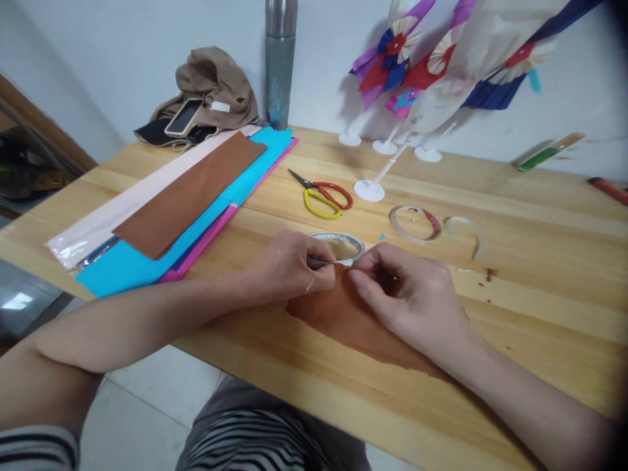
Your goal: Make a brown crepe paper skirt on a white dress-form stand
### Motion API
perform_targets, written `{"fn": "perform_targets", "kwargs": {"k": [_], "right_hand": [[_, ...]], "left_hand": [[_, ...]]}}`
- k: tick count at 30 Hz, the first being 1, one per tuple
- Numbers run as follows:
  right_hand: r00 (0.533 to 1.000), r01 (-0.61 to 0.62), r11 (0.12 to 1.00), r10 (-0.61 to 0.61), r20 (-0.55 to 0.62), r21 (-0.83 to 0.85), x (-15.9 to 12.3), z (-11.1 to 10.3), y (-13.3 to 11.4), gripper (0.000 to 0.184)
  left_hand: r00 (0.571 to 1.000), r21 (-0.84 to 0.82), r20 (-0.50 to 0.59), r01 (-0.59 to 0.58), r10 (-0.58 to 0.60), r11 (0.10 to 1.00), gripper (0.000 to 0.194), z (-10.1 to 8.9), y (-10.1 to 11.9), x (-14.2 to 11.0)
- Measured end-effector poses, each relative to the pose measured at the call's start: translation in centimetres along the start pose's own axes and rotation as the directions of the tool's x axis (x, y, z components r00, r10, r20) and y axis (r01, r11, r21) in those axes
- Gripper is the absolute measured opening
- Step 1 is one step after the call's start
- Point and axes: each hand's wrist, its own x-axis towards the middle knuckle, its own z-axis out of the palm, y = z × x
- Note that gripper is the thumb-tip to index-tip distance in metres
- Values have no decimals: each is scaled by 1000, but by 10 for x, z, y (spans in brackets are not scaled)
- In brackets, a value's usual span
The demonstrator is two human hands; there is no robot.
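A sheet of brown paper (pixel 343 314) lies on the table under both hands, its upper edge raised between my fingers. My left hand (pixel 301 265) is closed in a pinch on the paper's upper left corner. A thin dark sliver shows between its fingers, too little to name. My right hand (pixel 412 284) pinches the same edge a short way to the right, thumb against forefinger, and its wrist covers the paper's right part. Just behind the fingertips lies a roll of tape (pixel 338 237), partly hidden by my hands.
Scissors (pixel 324 196) with red and yellow handles lie beyond my hands. Tape rings (pixel 416 224) are to the right. Stacked coloured paper (pixel 196 196) fills the left. A phone (pixel 184 118), cloth bag (pixel 216 82), bottle (pixel 280 72) and stands (pixel 369 190) with paper flowers line the wall.
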Motion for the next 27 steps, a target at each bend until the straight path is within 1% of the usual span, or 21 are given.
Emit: {"fn": "perform_targets", "kwargs": {"k": [7, 15, 22, 25, 27], "right_hand": [[1000, -12, 1000, 12, -1, -5, 1, -3, -1, 16], [999, -30, 1000, 30, 18, -3, 2, -3, 3, 20], [1000, 1, 1000, -1, 1, -20, 2, -1, 4, 24], [1000, 9, 1000, -9, -28, -23, 1, 0, 5, 25], [1000, 6, 1000, -7, -26, -25, 0, -1, 6, 24]], "left_hand": [[999, -85, 36, -10, 13, 996, 16, 0, -4, 0], [999, -63, 48, 7, -4, 998, 16, -1, -1, 0], [1000, -56, 18, -13, 14, 998, 16, 0, 0, -1], [1000, -68, 26, -4, 6, 998, 15, 0, -1, -1], [999, -76, 33, 6, -3, 997, 14, -1, -1, -1]]}}
